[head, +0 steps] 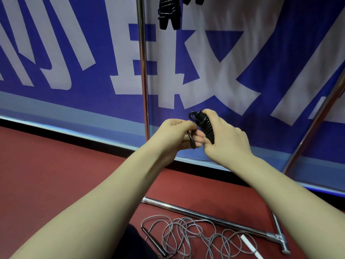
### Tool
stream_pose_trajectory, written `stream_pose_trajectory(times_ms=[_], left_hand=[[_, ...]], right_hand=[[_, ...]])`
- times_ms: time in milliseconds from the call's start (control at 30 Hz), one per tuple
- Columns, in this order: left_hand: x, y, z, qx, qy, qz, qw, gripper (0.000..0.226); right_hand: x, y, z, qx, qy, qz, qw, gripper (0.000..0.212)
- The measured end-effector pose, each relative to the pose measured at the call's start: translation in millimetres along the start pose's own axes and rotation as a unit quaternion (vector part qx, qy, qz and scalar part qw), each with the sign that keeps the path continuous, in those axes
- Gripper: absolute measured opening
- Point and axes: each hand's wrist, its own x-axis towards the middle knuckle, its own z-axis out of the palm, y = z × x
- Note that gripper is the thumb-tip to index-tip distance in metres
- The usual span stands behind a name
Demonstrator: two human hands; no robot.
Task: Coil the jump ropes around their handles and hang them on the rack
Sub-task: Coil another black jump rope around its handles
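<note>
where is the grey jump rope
Head view, bottom centre: the grey jump rope lies uncoiled on the red floor, beside the chrome base bar.

Upper centre: a hanging black coiled rope point(169, 13) and a second dark bundle point(194, 0) are cut off by the top edge. Centre: the right hand point(229, 139) covers much of the black rope bundle point(207, 126) — its handles hidden under coils and fingers. Bottom edge: the grey rope point(196, 238) and white handle point(251, 246) run out of frame.
</note>
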Motion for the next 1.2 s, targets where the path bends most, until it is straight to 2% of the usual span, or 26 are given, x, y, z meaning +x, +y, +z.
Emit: stream_pose_trajectory(times_ms=[267, 333, 467, 533, 667, 733, 800, 867, 933, 1033, 1067, 1200], left_hand=[[-7.7, 3.0, 9.5, -0.124, -0.004, -0.057, 0.991, 0.026], [-10.0, 6.2, 7.2, -0.128, -0.017, -0.089, 0.988, 0.039], [-11.7, 11.4, -6.6, -0.067, -0.052, -0.149, 0.985, 0.068], [-12.1, 11.2, -12.4, -0.075, -0.083, -0.16, 0.981, 0.077], [-9.5, 6.3, -17.6, -0.169, -0.149, -0.143, 0.964, 0.084], [-7.1, 6.6, -17.7, -0.196, -0.161, -0.131, 0.958, 0.083], [-5.3, 7.8, -16.2, -0.183, -0.157, -0.108, 0.965, 0.077], [-4.8, 7.6, -11.8, -0.134, -0.129, -0.07, 0.98, 0.063], [-1.6, 3.1, -6.8, -0.03, -0.054, -0.001, 0.998, 0.04], [3.6, -4.8, -2.7, 0.065, 0.052, 0.084, 0.993, 0.014], [4.3, -7.1, -1.3, 0.064, 0.052, 0.089, 0.993, 0.014], [5.9, -12.1, 3.3, 0.04, 0.017, 0.068, 0.997, 0.038]], right_hand=[[3.9, 5.3, -1.2, -0.114, 0.029, 0.001, 0.993, 0.049], [3.1, 6.1, -2.9, -0.124, 0.028, -0.019, 0.992, 0.049], [0.7, 10.7, -11.0, -0.044, 0.016, -0.033, 0.998, 0.07], [0.4, 14.6, -13.9, -0.016, 0.004, -0.045, 0.999, 0.076], [-0.4, 16.9, -16.4, 0.045, 0.008, -0.039, 0.998, 0.069], [0.0, 17.2, -13.9, 0.098, 0.025, -0.012, 0.995, 0.058], [2.4, 17.5, -10.1, 0.188, 0.032, 0.022, 0.981, 0.047], [6.2, 16.5, -8.4, 0.301, 0.042, 0.047, 0.952, 0.047], [6.6, 11.2, -12.2, 0.401, 0.033, 0.062, 0.913, 0.049], [5.7, -0.1, -16.8, 0.499, -0.005, 0.093, 0.861, 0.055], [5.0, -4.2, -17.3, 0.514, -0.013, 0.097, 0.852, 0.057], [6.2, -15.3, -16.4, 0.543, 0.001, 0.086, 0.835, 0.053]])
